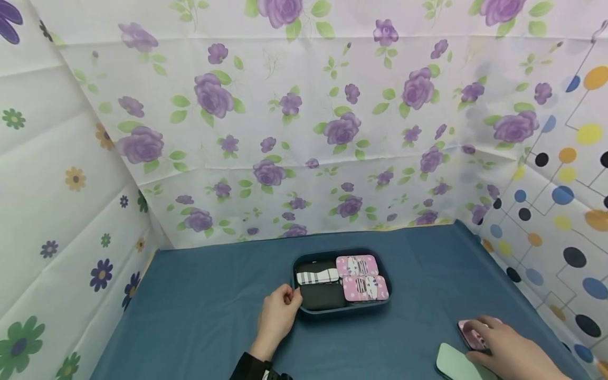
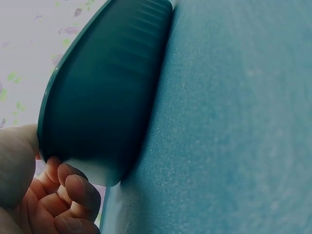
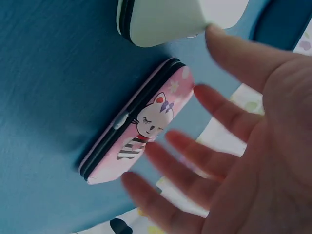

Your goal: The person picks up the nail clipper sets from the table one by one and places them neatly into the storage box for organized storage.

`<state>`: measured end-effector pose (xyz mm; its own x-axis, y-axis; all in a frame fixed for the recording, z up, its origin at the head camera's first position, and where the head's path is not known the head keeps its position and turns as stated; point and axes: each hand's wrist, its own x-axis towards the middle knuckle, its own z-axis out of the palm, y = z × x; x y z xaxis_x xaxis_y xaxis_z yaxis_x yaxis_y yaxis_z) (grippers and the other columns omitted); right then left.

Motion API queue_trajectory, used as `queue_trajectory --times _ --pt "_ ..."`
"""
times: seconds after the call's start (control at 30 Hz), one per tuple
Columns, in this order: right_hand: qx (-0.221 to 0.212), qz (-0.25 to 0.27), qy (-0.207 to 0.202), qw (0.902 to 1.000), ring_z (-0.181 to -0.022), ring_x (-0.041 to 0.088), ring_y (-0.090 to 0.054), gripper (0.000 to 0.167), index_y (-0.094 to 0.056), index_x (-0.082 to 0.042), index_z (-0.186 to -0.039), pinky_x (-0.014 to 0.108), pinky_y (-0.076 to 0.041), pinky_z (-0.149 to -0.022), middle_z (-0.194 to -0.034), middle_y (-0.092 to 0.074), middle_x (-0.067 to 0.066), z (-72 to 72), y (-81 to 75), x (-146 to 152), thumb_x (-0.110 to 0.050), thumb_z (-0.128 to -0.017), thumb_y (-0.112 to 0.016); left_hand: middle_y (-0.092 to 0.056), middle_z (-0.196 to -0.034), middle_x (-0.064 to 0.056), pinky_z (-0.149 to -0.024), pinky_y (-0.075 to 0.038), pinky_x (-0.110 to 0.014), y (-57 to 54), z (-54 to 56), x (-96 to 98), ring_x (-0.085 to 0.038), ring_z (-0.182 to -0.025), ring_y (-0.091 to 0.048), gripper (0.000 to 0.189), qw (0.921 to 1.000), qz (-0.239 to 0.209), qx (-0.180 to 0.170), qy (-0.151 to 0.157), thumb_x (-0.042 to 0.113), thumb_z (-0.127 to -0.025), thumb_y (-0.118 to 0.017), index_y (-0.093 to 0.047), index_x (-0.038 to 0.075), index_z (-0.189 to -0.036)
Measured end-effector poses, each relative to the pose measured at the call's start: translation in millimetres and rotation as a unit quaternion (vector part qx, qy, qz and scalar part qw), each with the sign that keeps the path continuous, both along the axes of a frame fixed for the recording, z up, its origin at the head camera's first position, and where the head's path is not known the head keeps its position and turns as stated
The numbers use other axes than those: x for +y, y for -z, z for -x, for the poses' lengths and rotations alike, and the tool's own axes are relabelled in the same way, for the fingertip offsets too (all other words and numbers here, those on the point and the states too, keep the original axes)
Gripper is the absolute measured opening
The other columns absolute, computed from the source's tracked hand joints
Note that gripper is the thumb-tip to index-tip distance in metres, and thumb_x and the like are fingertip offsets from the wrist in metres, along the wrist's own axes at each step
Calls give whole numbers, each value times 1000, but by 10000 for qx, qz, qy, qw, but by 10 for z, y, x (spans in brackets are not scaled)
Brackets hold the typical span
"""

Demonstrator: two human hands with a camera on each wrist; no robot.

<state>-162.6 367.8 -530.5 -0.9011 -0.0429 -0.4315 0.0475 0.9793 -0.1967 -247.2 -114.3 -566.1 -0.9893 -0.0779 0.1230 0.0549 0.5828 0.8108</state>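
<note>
A dark blue-green tray (image 1: pixel 343 312) holds two pink cat-print cases (image 1: pixel 364 288), black items (image 1: pixel 323 297) and a black-and-white checked item (image 1: pixel 317 276). My left hand (image 1: pixel 277 316) pinches its near left rim; in the left wrist view, thumb and fingers (image 2: pixel 73 187) meet around the tray's edge (image 2: pixel 92 97). At the lower right, my right hand (image 1: pixel 510 345) hovers over a pink zippered case with a cat print (image 3: pixel 146 124), fingers spread. One fingertip is at the case's end; whether it touches cannot be told. A pale green case (image 1: pixel 458 364) lies beside it, near the thumb.
A blue cloth (image 1: pixel 214 316) covers the table. Flowered sheeting (image 1: pixel 285 132) hangs behind and at the left (image 1: pixel 62 211). Dotted sheeting (image 1: pixel 565 237) runs along the right edge, close to the right hand.
</note>
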Motion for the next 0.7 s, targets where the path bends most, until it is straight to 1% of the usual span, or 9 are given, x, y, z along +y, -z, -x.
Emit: queue_trajectory --times 0.07,0.13,0.2,0.27,0.37,0.5,0.57,0.7 --pt "58 -74 34 9999 -118 48 -63 81 -68 -12 -139 69 -54 -81 -132 -63 21 -5 11 27 -65 -80 -85 -42 -58 6 -49 -22 -27 -2 -2 1 -12 -47 -38 34 10000 -11 24 3 26 -103 -66 -53 20 -72" --pt "127 -74 40 9999 -115 46 -64 81 -68 -10 -138 68 -54 -80 -130 -64 21 -3 31 48 -64 -80 -85 -42 -58 6 -49 -23 -27 -1 -3 1 -12 -47 -38 34 10000 -6 42 -9 26 -103 -66 -53 20 -72" --pt "230 -94 20 9997 -111 42 -66 79 -68 -9 -136 66 -55 -79 -126 -66 18 9 52 69 -59 -80 -88 -42 -58 7 -49 -23 -27 3 -6 4 -11 -47 -38 34 10000 10 38 -13 26 -103 -66 -53 20 -72" --pt "338 -146 -1 9993 -108 41 -66 78 -67 -7 -135 65 -56 -79 -124 -67 17 23 71 90 -55 -78 -91 -42 -58 7 -49 -23 -27 5 -5 4 -11 -47 -39 34 10000 19 21 -11 27 -103 -66 -54 20 -72" --pt "493 -151 -91 9986 -105 40 -67 73 -67 -9 -132 62 -57 -77 -121 -68 13 48 100 129 -44 -75 -96 -42 -58 7 -49 -23 -27 5 -8 5 -12 -47 -39 34 10000 -5 13 -7 27 -103 -66 -54 20 -72" --pt "619 -270 -222 9975 -109 45 -67 70 -67 -10 -135 65 -57 -77 -125 -69 16 81 134 175 -28 -75 -98 -42 -58 6 -49 -22 -27 5 -5 4 -12 -48 -39 34 10000 -29 2 -29 27 -103 -66 -54 20 -72" --pt "602 -391 -265 9971 -111 48 -67 71 -66 -7 -138 67 -56 -78 -127 -69 19 97 153 196 -20 -76 -97 -42 -58 7 -49 -22 -27 4 -4 4 -12 -48 -39 35 10000 -19 -15 -36 27 -103 -66 -53 20 -72" --pt "489 -569 -365 9965 -112 53 -64 74 -63 -1 -142 69 -55 -78 -129 -67 25 133 191 243 -13 -76 -96 -42 -59 6 -49 -22 -27 0 -7 8 -12 -48 -38 34 10000 -45 -1 -4 27 -104 -66 -53 20 -72"
